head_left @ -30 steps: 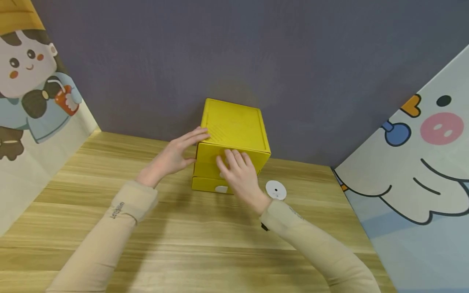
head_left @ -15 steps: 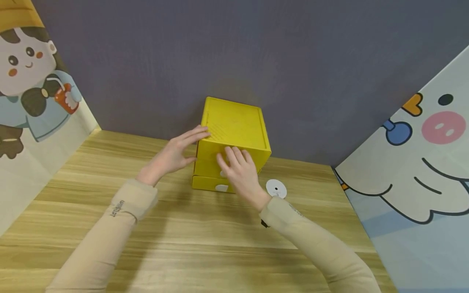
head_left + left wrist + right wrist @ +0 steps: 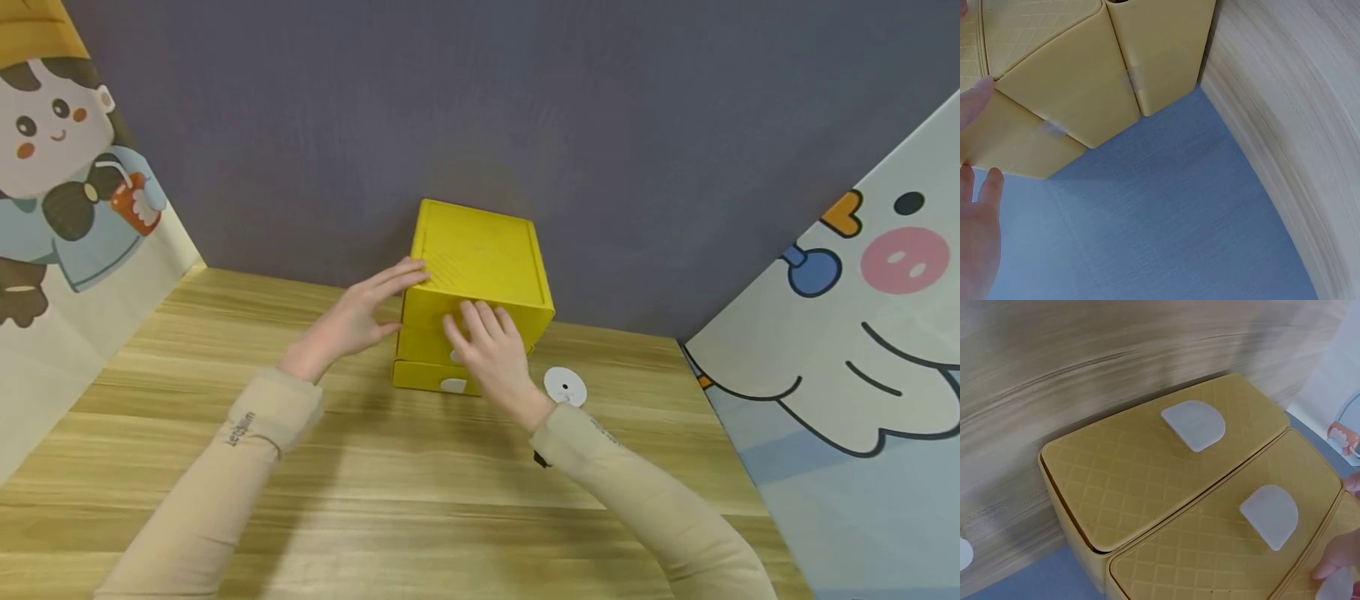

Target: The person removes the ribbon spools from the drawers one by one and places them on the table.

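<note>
A yellow drawer box (image 3: 480, 250) with three stacked drawers stands against the dark wall. My left hand (image 3: 348, 321) rests at its upper left front corner, fingers straight on the top edge and thumb by the left side. My right hand (image 3: 491, 358) presses its fingertips on the top drawer's front. In the right wrist view, white half-round handles show on the bottom drawer (image 3: 1116, 487) and middle drawer (image 3: 1210, 550). The thumb (image 3: 1338, 553) lies just by the top handle (image 3: 1336, 586), which is partly cut off. All drawer fronts look nearly level.
A white round disc (image 3: 565, 387) lies on the wooden table (image 3: 390, 500) just right of the box. Something small and black (image 3: 541, 459) shows under the right cuff. The dark wall (image 3: 315, 150) stands behind, with cartoon-printed panels (image 3: 840, 375) on both sides.
Since one second ago, the top drawer's front seems to have shifted slightly inward, with my right fingertips on it. My left hand stays in place.
</note>
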Motion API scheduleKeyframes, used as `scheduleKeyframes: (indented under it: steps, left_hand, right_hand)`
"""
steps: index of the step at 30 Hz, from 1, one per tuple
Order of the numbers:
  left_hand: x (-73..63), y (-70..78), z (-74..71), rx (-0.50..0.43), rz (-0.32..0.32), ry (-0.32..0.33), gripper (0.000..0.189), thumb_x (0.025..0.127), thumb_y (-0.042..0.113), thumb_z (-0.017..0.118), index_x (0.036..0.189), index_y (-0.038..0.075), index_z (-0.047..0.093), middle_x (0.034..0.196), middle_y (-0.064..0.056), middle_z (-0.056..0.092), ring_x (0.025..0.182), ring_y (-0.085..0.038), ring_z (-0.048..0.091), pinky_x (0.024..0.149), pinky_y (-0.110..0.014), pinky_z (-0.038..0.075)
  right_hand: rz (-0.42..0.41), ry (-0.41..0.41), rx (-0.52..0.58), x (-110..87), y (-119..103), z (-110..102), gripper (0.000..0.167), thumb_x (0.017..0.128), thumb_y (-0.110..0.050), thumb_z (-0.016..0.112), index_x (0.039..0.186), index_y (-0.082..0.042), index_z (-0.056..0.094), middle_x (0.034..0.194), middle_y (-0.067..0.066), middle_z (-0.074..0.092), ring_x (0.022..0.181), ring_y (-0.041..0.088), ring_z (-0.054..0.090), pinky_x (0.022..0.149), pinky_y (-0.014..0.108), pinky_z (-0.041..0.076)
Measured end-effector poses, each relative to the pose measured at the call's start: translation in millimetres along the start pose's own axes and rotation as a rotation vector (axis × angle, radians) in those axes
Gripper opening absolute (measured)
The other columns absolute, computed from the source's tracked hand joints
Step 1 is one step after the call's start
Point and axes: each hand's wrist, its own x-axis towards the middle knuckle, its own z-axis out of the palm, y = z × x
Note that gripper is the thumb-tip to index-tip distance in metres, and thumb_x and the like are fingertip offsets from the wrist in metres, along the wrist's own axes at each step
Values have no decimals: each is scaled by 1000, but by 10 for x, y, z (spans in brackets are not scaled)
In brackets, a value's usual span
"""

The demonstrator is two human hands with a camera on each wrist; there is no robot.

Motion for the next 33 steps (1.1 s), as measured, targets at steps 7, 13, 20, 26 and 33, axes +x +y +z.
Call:
scheduleKeyframes:
  steps: [7, 13, 20, 26, 33]
  left_hand:
    - [-13, -1, 13, 18, -17, -11, 80, 70, -14, 75, 141, 8, 45, 153, -11, 36, 143, -34, 32, 99, -43, 53]
    - [-7, 0, 14, 22, -4, 6, 81, 68, -14, 77, 140, 9, 46, 153, -10, 38, 143, -33, 33, 99, -42, 53]
    - [1, -11, 23, 21, -3, 12, 82, 68, -14, 77, 140, 9, 46, 152, -10, 38, 143, -33, 33, 99, -43, 53]
    - [3, -24, 23, 18, -8, 21, 81, 68, -15, 76, 140, 8, 47, 152, -11, 39, 143, -33, 33, 101, -44, 52]
    - [6, -6, 17, 15, -2, 6, 80, 69, -15, 75, 140, 7, 46, 152, -12, 38, 143, -34, 32, 99, -43, 53]
  right_hand:
    - [22, -20, 5, -52, -64, -66, 33, 81, -12, 74, 111, -17, 61, 114, 10, 60, 102, 26, 61, 84, 35, 57]
    - [46, -19, 16, -122, -168, -132, 36, 79, -3, 73, 110, -17, 60, 116, 11, 60, 105, 25, 60, 82, 37, 57]
    - [96, -81, 57, -203, -263, -130, 41, 75, -3, 77, 111, -17, 62, 118, 11, 60, 110, 26, 59, 84, 39, 57]
    - [95, -156, 67, -276, -339, -77, 51, 68, -5, 81, 113, -19, 63, 117, 11, 60, 109, 26, 60, 86, 38, 56]
    - [129, -209, 105, -355, -397, 17, 51, 69, -2, 80, 115, -18, 63, 118, 11, 60, 107, 25, 59, 84, 37, 56]
